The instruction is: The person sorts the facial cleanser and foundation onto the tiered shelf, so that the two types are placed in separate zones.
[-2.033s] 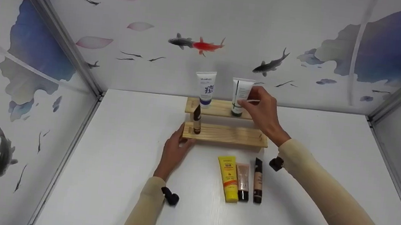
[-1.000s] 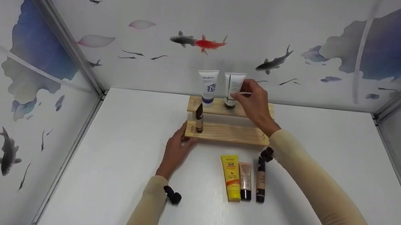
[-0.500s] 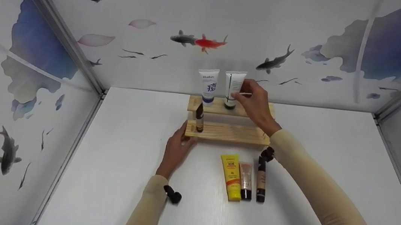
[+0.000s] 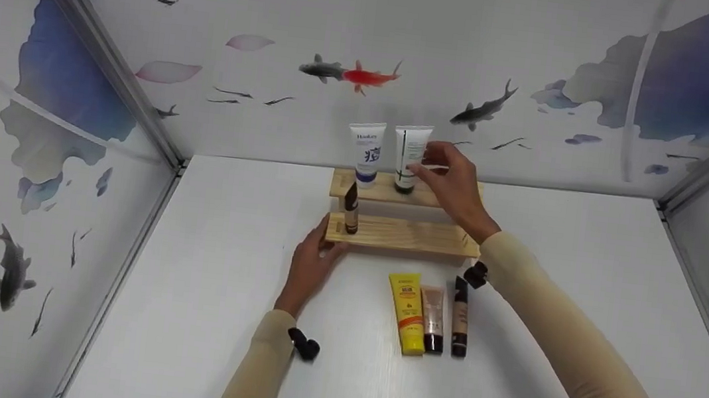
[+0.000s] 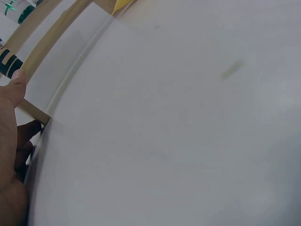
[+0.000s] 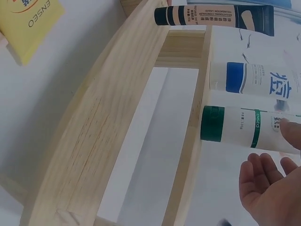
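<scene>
My right hand pinches a white squeeze tube with a dark green cap, thumb on its front. The tube stands cap down on the upper tier of a two-tier wooden rack. Just left of it, a white tube with a blue cap also stands cap down. A slim foundation tube is upright at the lower tier's left end. My left hand grips that end of the rack; in the left wrist view the thumb lies at the board's edge and the fingers reach around the side.
On the white table in front of the rack lie a yellow tube, a pinkish tube with a black cap and a second slim foundation tube. A wall printed with fish rises close behind the rack.
Since two seconds ago my right hand has shifted the green-capped tube left along the upper tier, closer to the blue-capped one. Over the last second both hands have barely moved.
</scene>
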A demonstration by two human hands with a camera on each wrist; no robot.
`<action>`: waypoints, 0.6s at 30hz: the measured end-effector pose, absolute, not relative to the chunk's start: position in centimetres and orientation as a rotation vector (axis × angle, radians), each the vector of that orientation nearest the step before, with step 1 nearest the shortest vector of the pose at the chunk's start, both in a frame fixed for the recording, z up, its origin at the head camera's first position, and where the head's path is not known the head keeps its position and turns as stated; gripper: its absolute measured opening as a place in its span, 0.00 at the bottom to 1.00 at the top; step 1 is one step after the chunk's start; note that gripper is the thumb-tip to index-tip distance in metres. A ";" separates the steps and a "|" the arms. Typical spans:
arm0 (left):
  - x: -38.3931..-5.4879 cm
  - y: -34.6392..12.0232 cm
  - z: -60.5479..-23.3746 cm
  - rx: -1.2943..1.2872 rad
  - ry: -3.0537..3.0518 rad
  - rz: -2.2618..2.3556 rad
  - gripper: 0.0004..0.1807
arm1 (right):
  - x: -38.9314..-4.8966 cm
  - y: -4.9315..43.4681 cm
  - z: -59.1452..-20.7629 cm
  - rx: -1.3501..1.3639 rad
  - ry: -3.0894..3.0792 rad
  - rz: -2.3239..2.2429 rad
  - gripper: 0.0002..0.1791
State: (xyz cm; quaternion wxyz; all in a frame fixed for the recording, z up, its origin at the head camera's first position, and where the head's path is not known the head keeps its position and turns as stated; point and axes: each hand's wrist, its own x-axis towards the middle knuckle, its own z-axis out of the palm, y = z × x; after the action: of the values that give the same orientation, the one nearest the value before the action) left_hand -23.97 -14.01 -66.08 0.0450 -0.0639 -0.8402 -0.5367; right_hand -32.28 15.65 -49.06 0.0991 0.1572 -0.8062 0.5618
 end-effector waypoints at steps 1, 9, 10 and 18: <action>-24.0 -14.0 -66.1 -0.190 -2.570 -1.633 0.48 | -32.2 15.9 -49.2 0.460 -2.382 1.660 0.25; -24.0 -14.1 -65.9 -0.190 -2.574 -1.616 0.49 | -31.2 18.1 -50.2 0.412 -2.429 1.636 0.23; -24.1 -14.1 -66.0 -0.194 -2.571 -1.622 0.49 | -31.0 18.3 -50.2 0.410 -2.437 1.629 0.23; -24.1 -13.9 -66.1 -0.199 -2.560 -1.660 0.50 | -29.9 19.6 -50.6 0.393 -2.502 1.581 0.22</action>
State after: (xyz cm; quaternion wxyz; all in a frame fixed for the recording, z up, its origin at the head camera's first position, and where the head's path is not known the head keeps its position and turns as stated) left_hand -24.14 -13.94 -66.11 0.0419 -0.0649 -0.8366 -0.5424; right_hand -29.90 19.64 -50.64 0.0779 0.1313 -0.8355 0.5279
